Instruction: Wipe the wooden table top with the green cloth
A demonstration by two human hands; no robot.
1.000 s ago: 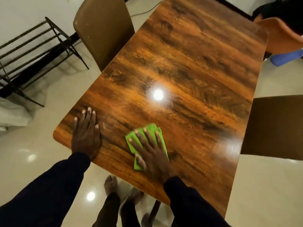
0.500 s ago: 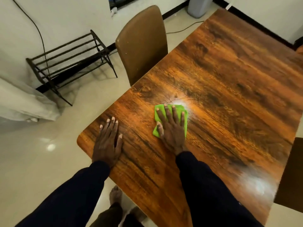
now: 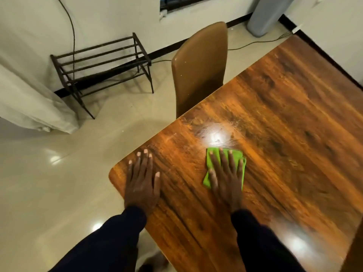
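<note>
The right hand (image 3: 225,181) is down flat on the green cloth (image 3: 238,155), fingers straight and spread, and the palm presses it onto the wooden table top (image 3: 284,134). That's a plain, open hand bearing down, not a pinch or a clutch. The cloth is folded into a small pad. Green peeks out past the fingertips at twelve o'clock and beside the thumb at nine. It lies on the near left part of the table, not far from the rounded corner.

At twelve o'clock from the cloth, just beyond its far edge, a bright glare (image 3: 216,137) sits on the varnish with faint streaks around it.

Over at nine o'clock from the right hand, the left hand (image 3: 142,185) lies flat on bare wood close to the table's edge. Its fingers are straight and close together, it holds nothing, and it is apart from the cloth. Dark sleeves (image 3: 261,242) come in from six o'clock.

Off the table, a brown chair (image 3: 200,67) stands at eleven o'clock from the cloth, its back just beside the table's edge. At ten o'clock a dark metal rack (image 3: 102,63) stands against the white wall, with a black cable (image 3: 71,26) hanging down behind it. White fabric (image 3: 29,99) drapes at nine o'clock. Up at one o'clock there's a grey cylinder (image 3: 263,14) on the glossy floor (image 3: 59,183), and a thin cord (image 3: 255,43) trails near it.
</note>
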